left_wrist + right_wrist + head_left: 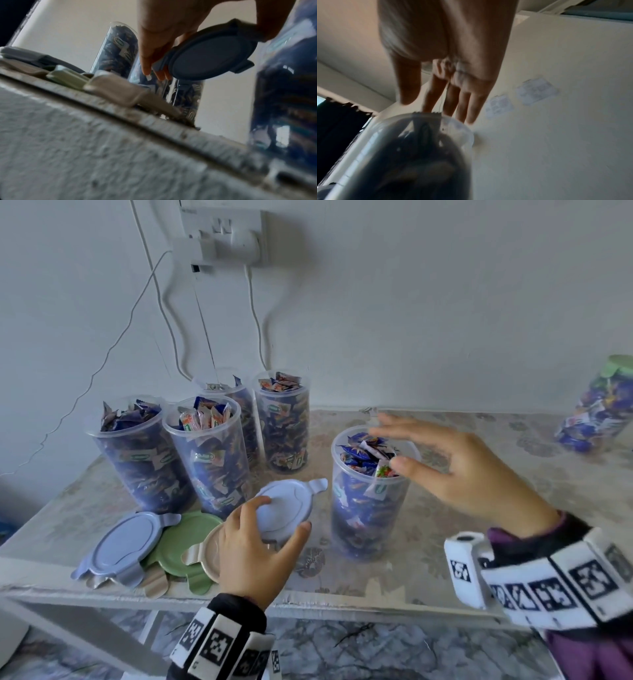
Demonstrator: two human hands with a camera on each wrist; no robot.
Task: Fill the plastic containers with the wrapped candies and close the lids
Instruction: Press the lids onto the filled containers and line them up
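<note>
Left hand (251, 546) had the pale blue lid (286, 508) pinched and tilted off the table, container (370, 494) at its 3 o'clock. Right hand (455, 463) hovered fingers-spread over that container's candies (366, 455), holding nothing.

My right hand (447, 56) hangs above the clear container (412, 152), fingers (476, 108) straight and loosely spread, thumb (409, 83) apart from them, holding nothing. The fingertips sit just over the container's far rim. Inside it I see dark wrapped candies (423, 136), one wrapper's jagged edge sticking up at the rim. Pale paper patches (536, 90) are stuck on the cream wall (556, 135) behind.
</note>
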